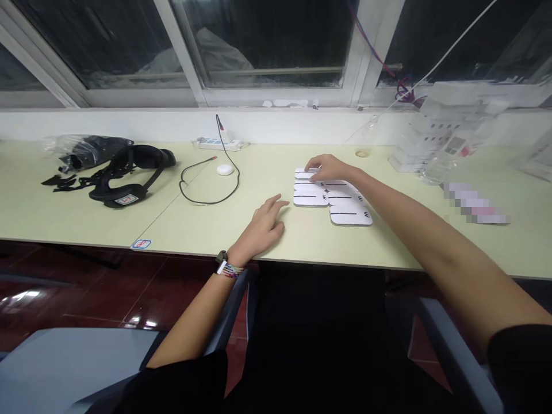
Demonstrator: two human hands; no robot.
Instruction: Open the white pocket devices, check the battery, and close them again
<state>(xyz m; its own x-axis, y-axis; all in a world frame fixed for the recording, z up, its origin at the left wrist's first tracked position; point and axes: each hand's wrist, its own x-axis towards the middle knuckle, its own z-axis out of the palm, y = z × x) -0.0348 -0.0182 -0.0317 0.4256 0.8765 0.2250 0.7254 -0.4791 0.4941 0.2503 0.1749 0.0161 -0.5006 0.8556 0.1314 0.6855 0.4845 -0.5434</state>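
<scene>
Two light fingertip contacts are probably enough for the right hand (330, 168) as it works at the top card (300, 173): level pressure, with the forearm carried clear of the other cards, since dragging could push close neighbours askew. Its fingers curl downward with the thumb parted a little from them; they appear to meet that card at the far end of the left column, but I cannot tell whether they pinch it or merely rest on it.

The other white cards (351, 215) lie flat on the pale table (198, 230). From the right hand, the left column runs between six and seven o'clock; the right column runs toward five, partly covered by the hand and forearm. Black lines show on them.

Between seven and eight o'clock, the left hand (264, 227) is empty, fingers loosely spread, just beside the left column and apart from it. It seems well placed to steady that column's edge.

Farther out, a white puck (225, 169) sits at nine o'clock within the curve of a black cable (210, 203), with a black headset (125, 187) well beyond. Stacked white boxes (431, 135) stand between two and three o'clock.
</scene>
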